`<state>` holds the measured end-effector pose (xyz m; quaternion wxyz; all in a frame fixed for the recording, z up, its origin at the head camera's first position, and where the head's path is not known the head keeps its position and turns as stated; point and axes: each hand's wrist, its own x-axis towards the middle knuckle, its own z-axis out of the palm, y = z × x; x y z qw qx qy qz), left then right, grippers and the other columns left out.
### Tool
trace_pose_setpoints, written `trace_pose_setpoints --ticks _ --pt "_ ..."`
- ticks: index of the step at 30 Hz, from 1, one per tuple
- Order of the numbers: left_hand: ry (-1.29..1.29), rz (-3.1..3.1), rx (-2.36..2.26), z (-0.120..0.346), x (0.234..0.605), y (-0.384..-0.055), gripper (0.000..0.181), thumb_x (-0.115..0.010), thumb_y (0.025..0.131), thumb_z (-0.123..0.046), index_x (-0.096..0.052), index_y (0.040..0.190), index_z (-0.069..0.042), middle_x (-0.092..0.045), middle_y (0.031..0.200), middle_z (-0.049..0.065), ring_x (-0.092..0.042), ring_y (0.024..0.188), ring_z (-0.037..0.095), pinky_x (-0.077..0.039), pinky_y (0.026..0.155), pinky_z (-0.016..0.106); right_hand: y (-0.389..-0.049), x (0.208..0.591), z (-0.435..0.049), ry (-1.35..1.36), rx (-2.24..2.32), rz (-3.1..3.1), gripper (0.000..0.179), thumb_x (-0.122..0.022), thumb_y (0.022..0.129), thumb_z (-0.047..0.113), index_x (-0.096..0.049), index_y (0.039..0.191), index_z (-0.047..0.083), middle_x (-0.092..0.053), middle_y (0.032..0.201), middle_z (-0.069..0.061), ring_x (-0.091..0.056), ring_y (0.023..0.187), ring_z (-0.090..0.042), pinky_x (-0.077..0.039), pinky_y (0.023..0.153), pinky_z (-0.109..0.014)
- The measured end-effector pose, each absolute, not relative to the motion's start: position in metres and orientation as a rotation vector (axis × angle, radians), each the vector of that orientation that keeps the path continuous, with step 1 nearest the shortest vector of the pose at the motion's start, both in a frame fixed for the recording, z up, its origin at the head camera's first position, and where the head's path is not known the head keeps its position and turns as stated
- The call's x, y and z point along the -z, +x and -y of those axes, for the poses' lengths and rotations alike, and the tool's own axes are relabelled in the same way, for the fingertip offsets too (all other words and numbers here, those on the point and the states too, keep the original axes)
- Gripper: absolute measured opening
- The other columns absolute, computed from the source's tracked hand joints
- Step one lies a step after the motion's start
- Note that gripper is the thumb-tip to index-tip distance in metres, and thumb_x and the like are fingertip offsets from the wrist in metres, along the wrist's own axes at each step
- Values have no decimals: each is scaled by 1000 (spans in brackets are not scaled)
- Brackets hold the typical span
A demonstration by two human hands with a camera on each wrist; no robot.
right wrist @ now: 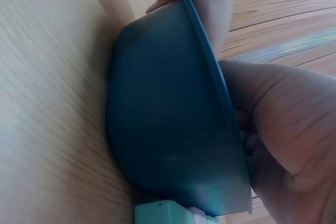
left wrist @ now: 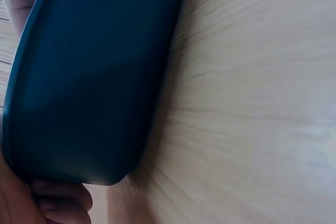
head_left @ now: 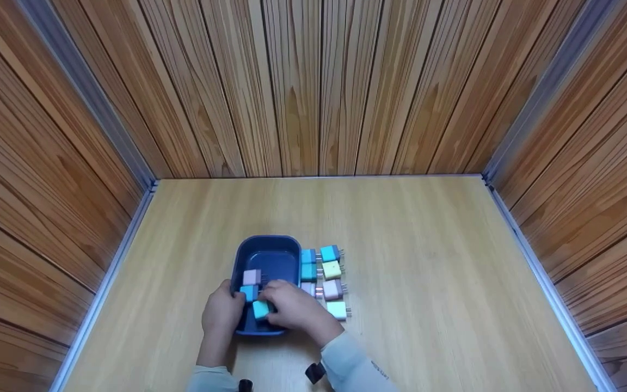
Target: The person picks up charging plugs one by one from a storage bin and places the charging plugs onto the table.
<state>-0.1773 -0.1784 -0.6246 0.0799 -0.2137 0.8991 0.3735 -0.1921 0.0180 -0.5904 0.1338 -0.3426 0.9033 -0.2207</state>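
Observation:
A dark blue basin stands on the wooden table. My left hand grips its left rim, with the thumb over the edge and curled fingers against the outer wall in the left wrist view. My right hand reaches over the right rim and pinches a turquoise plug adapter low inside the basin. Beside it lie a blue plug adapter, close to my left thumb, and a lilac plug adapter. In the right wrist view, the basin wall hides the right fingertips.
Right of the basin, several plug adapters lie in two columns, prongs pointing right: among them a blue one, a yellow one, a lilac one and a pale green one. Wood-panelled walls enclose the table.

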Motion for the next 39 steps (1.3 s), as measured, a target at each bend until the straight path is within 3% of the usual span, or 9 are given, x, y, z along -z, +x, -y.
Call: trace_pose_setpoints --ticks 4,12,19,24,31,35,39 --pt "-640 -2694 -1118 178 625 -177 38 -54 98 -23 -60 131 -5 -68 105 12 -59 83 25 -44 64 35 -193 587 -22 -957 673 -2628 33 -72 96 30 -69 129 27 -65 125 11 -57 119 -7 -49 103 -33" --pt "-645 -2665 -1099 178 622 -177 46 -54 100 -24 -54 141 -5 -67 124 17 -61 91 26 -51 76 40 -192 578 -29 -879 722 -2649 33 -71 97 31 -67 129 30 -63 127 13 -56 122 -8 -48 105 -35" --pt "-628 -2674 -1116 178 622 -177 35 -54 99 -23 -59 130 -6 -66 100 12 -59 82 25 -45 65 36 -193 569 -36 -897 705 -2686 33 -69 99 33 -66 131 28 -63 130 11 -55 124 -10 -48 106 -35" --pt "-625 -2690 -1120 177 622 -177 29 -54 98 -22 -61 122 -7 -63 93 10 -58 78 24 -41 61 35 -194 563 -42 -918 687 -2712 36 -69 99 35 -65 134 27 -62 132 9 -55 125 -12 -48 106 -36" --pt "-644 -2681 -1156 177 623 -176 32 -54 99 -22 -60 125 -5 -67 102 12 -60 83 25 -43 64 35 -197 556 -53 -938 703 -2753 40 -68 99 35 -63 137 24 -61 136 7 -54 128 -13 -47 107 -36" --pt "-650 -2672 -1164 177 624 -176 29 -53 98 -21 -60 122 -6 -65 95 12 -59 79 25 -41 61 34 -201 553 -59 -926 704 -2776 41 -68 99 35 -63 138 23 -59 139 6 -53 129 -14 -47 107 -37" --pt "-644 -2680 -1142 177 623 -176 33 -54 99 -21 -60 127 -5 -66 103 12 -59 82 26 -43 63 35 -206 549 -66 -935 723 -2810 39 -68 99 30 -64 136 20 -60 138 5 -54 129 -15 -47 107 -35"
